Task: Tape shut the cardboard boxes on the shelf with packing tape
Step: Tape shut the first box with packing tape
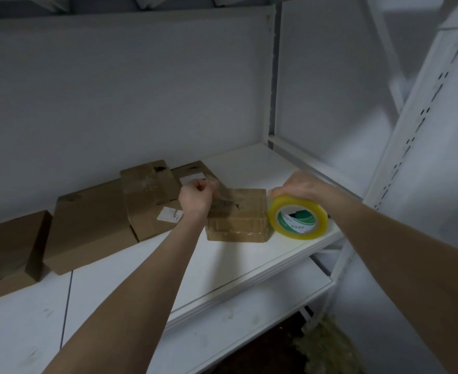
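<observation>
Seemingly midway, the left hand (pixel 196 197) pinched the tape strip (pixel 223 195) over the small box (pixel 237 221) on the shelf (pixel 249 256); the right hand (pixel 300 186) gripped the tape roll (pixel 298 221) (other boxes (pixel 87 225) still to do, I judged).

The far left corner of the small cardboard box (pixel 238 220) is covered by the left hand (pixel 195 197). The stretched tape (pixel 222 194) above that box is blurred. Right of the box, fingertips of the right hand (pixel 295 184) are hidden behind the tape roll (pixel 298 217), whose core print cannot be read. Far left of the box, a brown box (pixel 6 247) is cut by the frame edge.
</observation>
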### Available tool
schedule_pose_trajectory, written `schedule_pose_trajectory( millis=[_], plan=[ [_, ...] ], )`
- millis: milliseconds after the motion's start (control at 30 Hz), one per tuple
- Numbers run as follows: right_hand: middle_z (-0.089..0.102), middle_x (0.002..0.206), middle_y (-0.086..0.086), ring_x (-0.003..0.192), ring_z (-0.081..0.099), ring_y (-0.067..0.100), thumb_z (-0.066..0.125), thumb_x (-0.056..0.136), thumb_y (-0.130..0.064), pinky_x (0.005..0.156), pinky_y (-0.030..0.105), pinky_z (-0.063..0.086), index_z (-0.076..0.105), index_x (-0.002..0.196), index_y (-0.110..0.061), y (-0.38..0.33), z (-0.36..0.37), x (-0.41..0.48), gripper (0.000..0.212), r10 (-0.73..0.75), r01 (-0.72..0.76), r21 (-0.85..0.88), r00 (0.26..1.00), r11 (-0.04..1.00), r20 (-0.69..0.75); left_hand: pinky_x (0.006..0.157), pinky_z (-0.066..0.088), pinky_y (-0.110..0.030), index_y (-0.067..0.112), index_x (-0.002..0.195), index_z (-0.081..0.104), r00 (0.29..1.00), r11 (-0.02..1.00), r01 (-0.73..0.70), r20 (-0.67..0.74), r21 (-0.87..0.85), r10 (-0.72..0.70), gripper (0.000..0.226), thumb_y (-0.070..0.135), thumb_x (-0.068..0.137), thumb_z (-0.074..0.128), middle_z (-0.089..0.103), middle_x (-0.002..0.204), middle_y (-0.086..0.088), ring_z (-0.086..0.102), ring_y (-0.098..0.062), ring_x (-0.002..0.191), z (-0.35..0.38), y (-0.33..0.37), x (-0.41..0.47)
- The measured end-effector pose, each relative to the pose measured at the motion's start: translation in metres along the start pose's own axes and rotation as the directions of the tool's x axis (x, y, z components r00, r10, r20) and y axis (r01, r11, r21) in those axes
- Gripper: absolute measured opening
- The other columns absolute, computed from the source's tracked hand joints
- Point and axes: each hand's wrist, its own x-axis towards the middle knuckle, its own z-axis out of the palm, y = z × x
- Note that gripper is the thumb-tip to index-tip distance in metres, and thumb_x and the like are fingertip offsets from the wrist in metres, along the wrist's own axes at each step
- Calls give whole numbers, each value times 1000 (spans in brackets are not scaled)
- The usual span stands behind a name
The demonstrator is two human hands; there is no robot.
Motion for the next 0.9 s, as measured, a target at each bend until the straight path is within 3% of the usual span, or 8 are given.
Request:
schedule_pose_trajectory(
  millis=[100,233,367,433,533,733,900],
  plan=[
    [65,113,9,100,62,28,71,71,-67,90,40,52,66,114,-12,-9,-9,1,69,-20,20,-4,1000,1000,3,77,56,-37,15,66,61,998,999,21,-58,-39,-23,24,8,88,59,66,74,-6,67,-28,83,-3,3,0],
    [57,136,4,119,55,29,56,41,-90,100,44,46,55,135,-24,-18,-6,12,115,-64,68,-136,997,988,33,70,51,-35,13,60,55,992,997,80,-95,-11,-81,31,1,88,56,63,71,-8,60,-25,74,-4,-3,-3],
    [55,137,8,122,53,31,59,68,-81,102,43,43,52,137,-19,-25,-1,16,93,-7,8,-324,1000,946,4,63,49,-29,11,65,57,991,995,103,-86,9,-102,27,1,90,56,60,69,-6,55,-19,65,-11,-11,-2],
    [55,136,8,122,53,30,58,71,-80,101,40,43,52,136,-18,-27,3,16,90,17,-19,-380,1000,925,-7,51,41,-25,10,67,55,994,995,92,-62,30,-90,27,2,92,54,59,69,-9,51,-17,58,-13,-11,1],
    [55,137,8,123,53,30,56,71,-81,99,39,44,51,137,-18,-29,8,20,91,10,-24,-416,999,909,-35,45,39,-24,10,69,55,994,993,102,-48,53,-100,26,4,94,52,60,72,-12,49,-17,53,-17,-9,8],
    [58,129,8,119,54,29,55,76,-78,82,34,37,54,130,-15,-36,13,18,83,28,-53,-463,998,885,-62,51,43,-26,6,68,55,995,984,102,-19,145,-101,21,2,88,55,60,77,-16,53,-24,60,-20,-18,18],
    [59,112,4,114,56,27,53,79,-77,79,32,36,56,125,-16,-37,16,16,77,33,-71,-493,996,867,-84,57,45,-29,7,72,59,996,957,78,15,279,-86,10,9,82,58,61,76,-13,59,-28,67,-18,-24,24]
  ],
)
